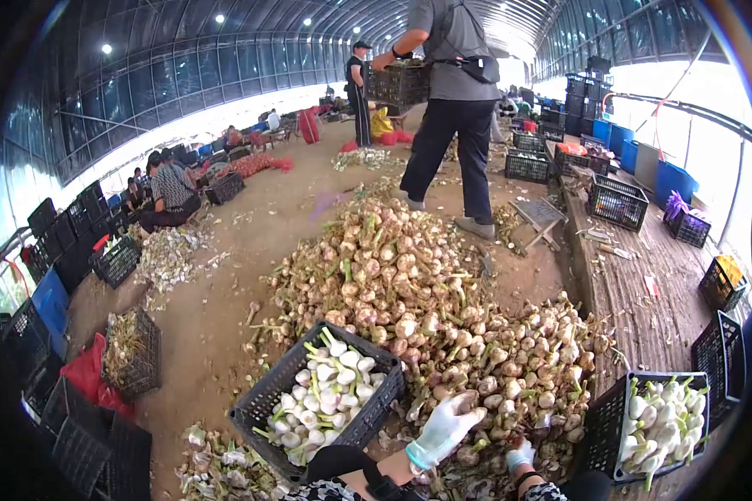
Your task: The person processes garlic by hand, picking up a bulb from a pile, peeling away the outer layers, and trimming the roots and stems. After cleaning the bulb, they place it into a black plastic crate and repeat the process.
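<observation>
My left hand (447, 427), in a pale glove with the fingertips showing bare, is over the near edge of a big heap of unpeeled garlic bulbs (393, 250). Its fingers are curved and apart, with nothing visible between them. Close by on the right, my right hand (520, 456), also gloved, is low against the garlic with its fingers closed. What it holds is too small and dark to make out. A black crate (251, 417) of cleaned white garlic (330, 392) stands tilted left of my left hand.
Another crate (602, 434) of white garlic stands at the right. Trimmings (226, 468) lie at the lower left. A person in grey (464, 67) carries a crate (398, 83) beyond the heap. A small wooden stool (536, 219) is behind it. A wooden ledge (635, 292) runs along the right.
</observation>
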`<state>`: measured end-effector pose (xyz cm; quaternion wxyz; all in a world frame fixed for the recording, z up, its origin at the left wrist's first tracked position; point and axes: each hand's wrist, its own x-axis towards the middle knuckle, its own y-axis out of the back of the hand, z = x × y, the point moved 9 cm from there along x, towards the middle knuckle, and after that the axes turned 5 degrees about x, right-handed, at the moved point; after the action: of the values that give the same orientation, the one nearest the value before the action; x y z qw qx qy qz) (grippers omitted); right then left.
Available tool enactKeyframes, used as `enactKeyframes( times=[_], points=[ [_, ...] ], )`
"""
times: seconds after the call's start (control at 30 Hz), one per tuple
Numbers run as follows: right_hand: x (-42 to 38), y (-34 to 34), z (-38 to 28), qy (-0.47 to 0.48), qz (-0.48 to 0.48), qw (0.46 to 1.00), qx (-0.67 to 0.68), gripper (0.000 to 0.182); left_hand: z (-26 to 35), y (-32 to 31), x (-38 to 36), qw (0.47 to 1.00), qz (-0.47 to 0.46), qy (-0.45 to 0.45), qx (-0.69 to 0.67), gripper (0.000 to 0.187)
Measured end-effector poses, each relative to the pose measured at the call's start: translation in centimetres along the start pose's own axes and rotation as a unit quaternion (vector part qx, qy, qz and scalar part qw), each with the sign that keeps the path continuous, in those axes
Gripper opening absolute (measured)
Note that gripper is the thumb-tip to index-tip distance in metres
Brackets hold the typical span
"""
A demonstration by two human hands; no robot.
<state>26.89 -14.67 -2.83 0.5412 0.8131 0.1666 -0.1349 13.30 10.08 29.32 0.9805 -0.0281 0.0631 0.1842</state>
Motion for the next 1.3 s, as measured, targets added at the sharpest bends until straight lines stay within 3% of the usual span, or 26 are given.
enactKeyframes(
  times=[0.07, 0.13, 0.2, 0.27, 0.33, 0.37, 0.47, 0.5, 0.53, 0.57, 0.6, 0.63, 0.67, 0.7, 0.73, 0.8, 0.83, 0.87, 0.9, 0.93, 0.97, 1.07, 1.13, 1.2, 1.23, 1.3],
  points=[
    [3.1, -0.2, 3.4, -0.045, 0.056, 0.995, 0.069, 0.048, -0.2, -0.2, 0.1, 0.999, -0.003, 0.039, -0.015, 0.04],
    [1.4, 0.8, 1.9, -0.061, -0.016, 0.994, 0.087, 0.05, 0.6, -0.3, 0.1, 1.0, 0.003, 0.027, 0.004, 0.039],
    [1.3, 0.6, 0.9, -0.008, -0.031, 0.994, -0.101, 0.054, 0.6, -0.9, 0.5, 0.998, -0.006, -0.003, 0.059, 0.039],
    [1.5, 0.5, 1.3, 0.012, -0.001, 0.993, -0.113, 0.045, -1.1, -1.0, 1.4, 0.993, -0.002, -0.011, 0.12, 0.043],
    [1.7, 1.6, 3.4, -0.128, 0.07, 0.988, 0.044, 0.023, 0.7, -1.5, 0.8, 0.996, -0.001, -0.06, 0.065, 0.046],
    [1.9, 2.6, 3.5, -0.118, 0.116, 0.982, 0.09, 0.023, 1.1, -1.7, 0.1, 0.997, -0.028, -0.002, 0.075, 0.049],
    [1.6, 8.1, 1.4, -0.013, 0.241, 0.929, 0.281, 0.033, 2.0, -1.2, 0.1, 0.986, 0.024, -0.056, 0.154, 0.049],
    [2.5, 10.3, 0.4, -0.044, 0.204, 0.933, 0.293, 0.041, 0.8, -1.1, 0.2, 0.98, -0.004, 0.018, 0.2, 0.047],
    [-0.3, 14.2, -1.9, -0.092, 0.167, 0.943, 0.273, 0.045, -1.4, -1.1, 1.4, 0.98, 0.019, -0.082, 0.18, 0.048],
    [-0.5, 14.7, -5.1, 0.01, 0.048, 0.862, 0.504, 0.047, 0.6, -1.2, 0.0, 0.982, 0.01, -0.002, 0.189, 0.045],
    [-1.6, 16.0, -6.5, 0.031, -0.036, 0.805, 0.591, 0.043, 2.5, -1.1, -0.8, 0.982, 0.033, -0.085, 0.168, 0.037],
    [-5.0, 18.4, -9.7, 0.101, -0.086, 0.74, 0.659, 0.05, 2.2, -1.1, -0.7, 0.98, 0.034, -0.087, 0.174, 0.032],
    [-9.2, 21.8, -13.6, 0.299, -0.153, 0.651, 0.68, 0.052, -1.1, -1.0, 0.8, 0.993, 0.024, -0.106, 0.041, 0.036],
    [-14.9, 25.0, -16.6, 0.324, -0.177, 0.62, 0.692, 0.063, 1.3, -1.6, -0.2, 0.992, -0.029, -0.113, 0.039, 0.033],
    [-17.7, 26.8, -17.6, 0.297, -0.154, 0.65, 0.683, 0.074, 0.9, -1.7, -0.4, 0.999, -0.024, -0.037, -0.025, 0.027],
    [-20.2, 28.0, -18.9, 0.391, -0.165, 0.679, 0.599, 0.09, 4.1, -2.4, -1.5, 0.966, -0.045, -0.211, 0.144, 0.031],
    [-20.4, 27.5, -18.3, 0.412, -0.15, 0.68, 0.588, 0.093, 2.6, -3.1, -1.5, 0.997, -0.079, -0.008, 0.021, 0.036],
    [-20.6, 27.2, -18.2, 0.441, -0.135, 0.677, 0.573, 0.096, 1.6, -3.7, -1.7, 0.989, -0.123, 0.055, -0.054, 0.039],
    [-21.6, 27.6, -18.5, 0.453, -0.095, 0.731, 0.501, 0.099, 2.8, -4.1, -2.1, 0.991, -0.124, 0.049, -0.021, 0.039],
    [-22.0, 27.3, -18.5, 0.447, -0.071, 0.796, 0.402, 0.092, 3.9, -4.4, -2.6, 0.991, -0.123, 0.042, 0.013, 0.04],
    [-23.5, 28.0, -19.5, 0.457, -0.081, 0.81, 0.359, 0.088, 3.2, -5.4, -2.6, 0.982, -0.159, 0.028, -0.1, 0.049],
    [-26.5, 28.1, -21.9, 0.527, 0.01, 0.837, 0.149, 0.077, 4.9, -8.6, -4.3, 0.958, -0.282, -0.041, -0.019, 0.058],
    [-27.5, 28.4, -22.2, 0.588, 0.11, 0.783, 0.169, 0.071, 3.2, -8.3, -3.5, 0.966, -0.24, -0.067, 0.064, 0.054],
    [-25.3, 29.6, -19.2, 0.418, 0.159, 0.78, 0.437, 0.062, 2.9, -6.7, -2.4, 0.972, -0.209, -0.049, -0.092, 0.045],
    [-23.7, 28.7, -17.0, 0.312, 0.108, 0.7, 0.633, 0.048, 1.9, -6.0, -0.8, 0.969, -0.153, -0.054, -0.186, 0.046],
    [-20.2, 22.9, -16.0, 0.231, -0.057, 0.699, 0.674, 0.035, 0.5, -4.9, 0.1, 0.951, -0.062, 0.007, -0.304, 0.044]
  ],
)
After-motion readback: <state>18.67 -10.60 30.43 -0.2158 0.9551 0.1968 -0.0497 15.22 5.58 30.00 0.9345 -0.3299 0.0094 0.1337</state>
